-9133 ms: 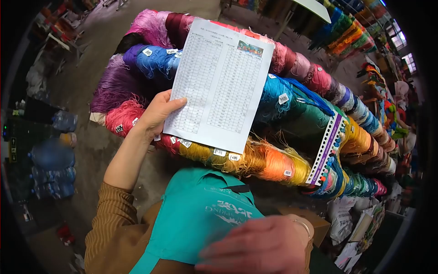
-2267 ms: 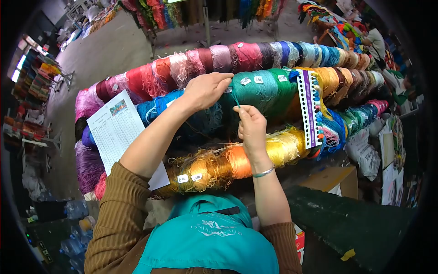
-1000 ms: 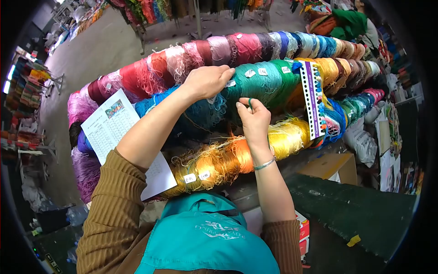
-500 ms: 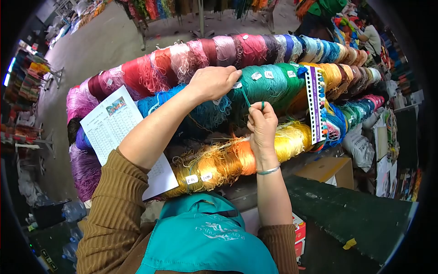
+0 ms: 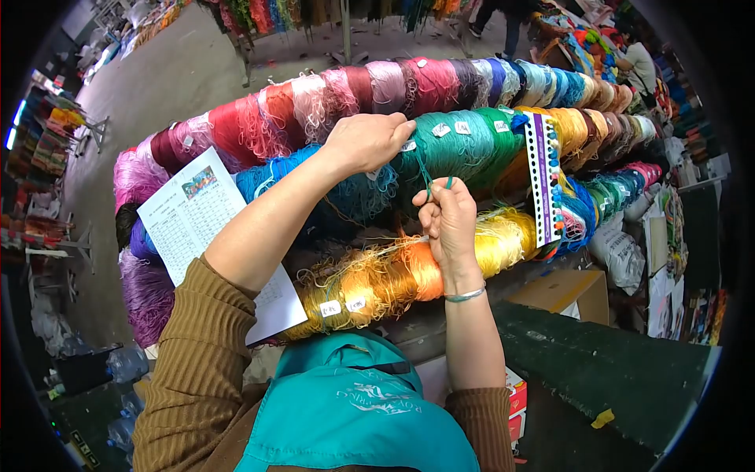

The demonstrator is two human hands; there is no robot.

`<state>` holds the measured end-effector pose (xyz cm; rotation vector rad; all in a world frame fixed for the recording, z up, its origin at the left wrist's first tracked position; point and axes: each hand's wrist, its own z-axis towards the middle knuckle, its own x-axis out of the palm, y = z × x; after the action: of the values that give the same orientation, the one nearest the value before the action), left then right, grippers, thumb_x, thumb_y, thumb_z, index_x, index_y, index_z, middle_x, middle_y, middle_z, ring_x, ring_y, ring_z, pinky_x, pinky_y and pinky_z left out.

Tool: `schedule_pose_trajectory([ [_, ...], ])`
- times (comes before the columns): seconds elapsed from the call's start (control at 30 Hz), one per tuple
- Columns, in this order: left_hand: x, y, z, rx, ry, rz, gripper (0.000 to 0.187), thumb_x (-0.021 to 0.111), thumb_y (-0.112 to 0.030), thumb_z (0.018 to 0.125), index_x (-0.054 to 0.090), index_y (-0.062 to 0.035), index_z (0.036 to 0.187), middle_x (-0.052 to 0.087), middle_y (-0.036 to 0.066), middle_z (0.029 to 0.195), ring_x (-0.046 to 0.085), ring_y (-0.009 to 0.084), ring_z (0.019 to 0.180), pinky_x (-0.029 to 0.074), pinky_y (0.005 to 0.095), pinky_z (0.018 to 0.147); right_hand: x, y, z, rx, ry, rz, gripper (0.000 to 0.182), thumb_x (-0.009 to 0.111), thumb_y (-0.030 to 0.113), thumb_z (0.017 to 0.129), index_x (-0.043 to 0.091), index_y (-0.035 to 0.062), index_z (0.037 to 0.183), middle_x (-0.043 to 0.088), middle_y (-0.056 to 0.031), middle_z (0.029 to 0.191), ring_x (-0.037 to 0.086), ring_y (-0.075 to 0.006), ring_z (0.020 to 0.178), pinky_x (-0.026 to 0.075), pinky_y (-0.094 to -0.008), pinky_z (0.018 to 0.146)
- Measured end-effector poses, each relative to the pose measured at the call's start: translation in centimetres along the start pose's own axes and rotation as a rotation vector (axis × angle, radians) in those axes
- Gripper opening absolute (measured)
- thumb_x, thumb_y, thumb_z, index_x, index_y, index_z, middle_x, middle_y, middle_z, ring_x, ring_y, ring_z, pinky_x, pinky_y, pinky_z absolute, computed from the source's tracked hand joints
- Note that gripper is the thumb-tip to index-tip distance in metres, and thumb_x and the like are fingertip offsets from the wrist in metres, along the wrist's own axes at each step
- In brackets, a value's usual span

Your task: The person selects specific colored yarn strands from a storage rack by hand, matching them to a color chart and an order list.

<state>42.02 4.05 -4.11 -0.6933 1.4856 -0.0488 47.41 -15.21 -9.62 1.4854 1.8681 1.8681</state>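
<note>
My left hand (image 5: 371, 143) is closed on teal thread at the top of the teal bundle (image 5: 409, 164) on the middle rack row, beside a small white tag. Below and to the right, my right hand (image 5: 451, 216) pinches the loose teal strand (image 5: 425, 167) that hangs from that bundle. A printed sheet (image 5: 189, 208) with a small picture lies over the bundles under my left forearm. To the right of my hands, a punched card (image 5: 543, 179) with colored thread samples hangs across the rows.
Red and pink bundles (image 5: 314, 106) fill the back row; yellow and orange ones (image 5: 409, 271) fill the front row. A cardboard box (image 5: 562, 293) and dark green surface (image 5: 605, 366) are at right. A person in a light top (image 5: 641, 67) is at the far right back.
My right hand has shifted slightly, its fingers have changed position, and the strand hangs more loosely. My left hand stays in place. A person in the back has moved, with only the legs showing now.
</note>
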Motion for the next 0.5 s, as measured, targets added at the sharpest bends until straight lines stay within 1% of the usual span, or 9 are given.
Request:
schedule_pose_trajectory([
  [0.07, 0.1, 0.0, 0.0, 0.001, -0.013, 0.002, 0.049, 0.030, -0.045, 0.101, 0.062, -0.0069, 0.104, 0.068, 0.020, 0.097, 0.065, 0.0389, 0.096, 0.049, 0.0509, 0.085, 0.2, -0.1, 0.1, -0.017, 0.002, -0.014, 0.003, 0.050, 0.008, 0.098, 0.050, 0.0056, 0.097, 0.065, -0.0137, 0.079, 0.052, -0.0073, 0.046, 0.032, -0.0167, 0.036],
  [0.13, 0.1, 0.0, 0.0, 0.000, -0.017, 0.001, 0.049, 0.030, -0.045, 0.100, 0.062, -0.0069, 0.104, 0.068, 0.020, 0.098, 0.065, 0.0389, 0.096, 0.049, 0.0508, 0.085, 0.4, 0.0, 0.0, -0.029, -0.013, -0.022, 0.004, 0.051, 0.009, 0.098, 0.050, 0.0060, 0.097, 0.063, -0.0104, 0.077, 0.049, -0.0058, 0.045, 0.031, -0.0161, 0.037],
  [0.17, 0.1, 0.0, 0.0, -0.001, -0.020, -0.002, 0.049, 0.030, -0.045, 0.100, 0.062, -0.0068, 0.104, 0.068, 0.020, 0.098, 0.065, 0.0388, 0.096, 0.049, 0.0508, 0.085, 0.4, 0.0, 0.1, -0.030, -0.013, -0.022, 0.004, 0.051, 0.009, 0.098, 0.050, 0.0060, 0.097, 0.063, -0.0104, 0.077, 0.049, -0.0058, 0.045, 0.031, -0.0161, 0.037],
  [0.23, 0.0, 0.0, 0.0, -0.006, -0.006, -0.001, 0.049, 0.031, -0.045, 0.100, 0.062, -0.0069, 0.104, 0.068, 0.020, 0.098, 0.065, 0.0389, 0.096, 0.049, 0.0507, 0.085, 0.4, 0.0, 0.3, -0.038, -0.007, -0.037, 0.005, 0.056, 0.010, 0.097, 0.051, 0.0070, 0.098, 0.059, -0.0027, 0.073, 0.043, -0.0034, 0.044, 0.028, -0.0161, 0.038],
  [0.27, 0.0, 0.0, 0.0, -0.012, 0.007, -0.001, 0.049, 0.031, -0.045, 0.100, 0.062, -0.0069, 0.104, 0.068, 0.020, 0.098, 0.065, 0.0390, 0.096, 0.049, 0.0506, 0.085, 0.4, -0.1, 0.3, -0.038, -0.007, -0.037, 0.005, 0.056, 0.010, 0.097, 0.051, 0.0070, 0.098, 0.059, -0.0027, 0.073, 0.043, -0.0034, 0.044, 0.028, -0.0161, 0.038],
  [0.33, 0.0, -0.1, 0.0, -0.007, 0.004, -0.003, 0.049, 0.031, -0.044, 0.100, 0.062, -0.0068, 0.104, 0.068, 0.021, 0.098, 0.065, 0.0390, 0.096, 0.049, 0.0505, 0.085, 0.6, -0.1, 0.5, -0.027, -0.012, -0.069, 0.008, 0.060, 0.009, 0.094, 0.055, 0.0079, 0.099, 0.052, 0.0028, 0.068, 0.036, -0.0017, 0.043, 0.025, -0.0167, 0.037],
  [0.37, 0.0, 0.0, 0.0, -0.003, 0.001, -0.006, 0.049, 0.031, -0.044, 0.100, 0.062, -0.0067, 0.104, 0.068, 0.021, 0.098, 0.065, 0.0391, 0.096, 0.049, 0.0505, 0.085, 0.7, -0.2, 0.6, -0.027, -0.010, -0.069, 0.008, 0.060, 0.009, 0.094, 0.055, 0.0079, 0.099, 0.052, 0.0028, 0.068, 0.036, -0.0017, 0.043, 0.025, -0.0167, 0.037],
  [0.43, 0.0, 0.0, 0.0, 0.001, -0.006, 0.000, 0.049, 0.031, -0.044, 0.100, 0.062, -0.0066, 0.104, 0.068, 0.021, 0.098, 0.065, 0.0390, 0.096, 0.049, 0.0505, 0.085, 1.2, -0.5, 0.8, -0.056, -0.063, -0.142, 0.011, 0.064, 0.008, 0.092, 0.056, 0.0079, 0.098, 0.047, 0.0068, 0.066, 0.033, -0.0004, 0.043, 0.022, -0.0174, 0.038],
  [0.5, 0.1, 0.0, 0.0, 0.006, -0.013, 0.007, 0.049, 0.031, -0.044, 0.101, 0.062, -0.0065, 0.105, 0.068, 0.021, 0.098, 0.065, 0.0390, 0.096, 0.049, 0.0504, 0.086, 1.7, -0.6, 1.0, -0.070, -0.102, -0.172, 0.011, 0.065, 0.009, 0.091, 0.056, 0.0072, 0.097, 0.047, 0.0077, 0.066, 0.033, 0.0007, 0.044, 0.022, -0.0172, 0.038],
])
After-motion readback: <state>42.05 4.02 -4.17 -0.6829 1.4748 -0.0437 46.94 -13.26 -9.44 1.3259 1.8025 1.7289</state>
